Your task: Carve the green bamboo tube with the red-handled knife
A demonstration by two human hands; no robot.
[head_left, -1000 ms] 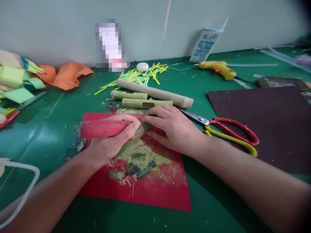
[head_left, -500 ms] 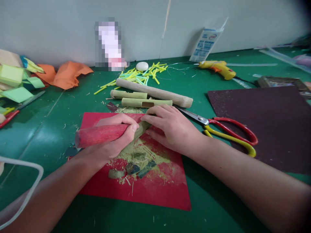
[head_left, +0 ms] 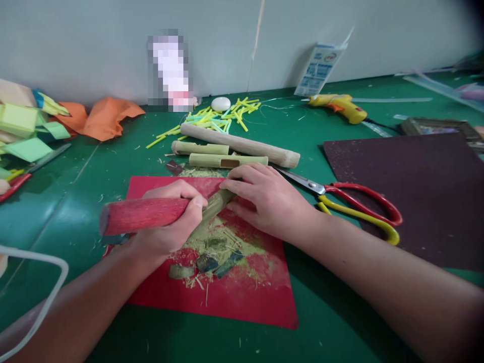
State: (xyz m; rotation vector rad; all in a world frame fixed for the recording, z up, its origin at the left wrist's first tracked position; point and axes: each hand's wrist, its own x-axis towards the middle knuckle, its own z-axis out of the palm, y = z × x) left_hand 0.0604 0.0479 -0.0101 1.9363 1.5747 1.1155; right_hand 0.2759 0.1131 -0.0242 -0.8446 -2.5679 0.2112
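My left hand (head_left: pixel 177 212) is closed around the thick red handle (head_left: pixel 145 216) of a tool; its working end is hidden by the fingers and against the bamboo. Under my right hand (head_left: pixel 264 199) a greenish bamboo piece (head_left: pixel 216 202) lies slantwise, its far end covered by the fingers, which hold it down. Beneath both hands is a red sheet (head_left: pixel 260 302), strewn with pale bamboo dust (head_left: pixel 242 234), shavings and several dark curved scraps (head_left: pixel 230 263). Just beyond the right fingers lies a cut bamboo piece with a rectangular slot (head_left: pixel 207 160).
Scissors (head_left: pixel 321 189) with red and yellow handles lie right of my right hand, by a dark brown sheet (head_left: pixel 412 196). Another bamboo piece (head_left: pixel 196 147), a long bamboo stick (head_left: pixel 242 143), yellow straw pieces (head_left: pixel 242 108) and a yellow glue gun (head_left: pixel 336 106) lie farther back.
My left hand and the red handle have slid left along the bamboo, uncovering more of it. My right hand and the bamboo stay about where they were.
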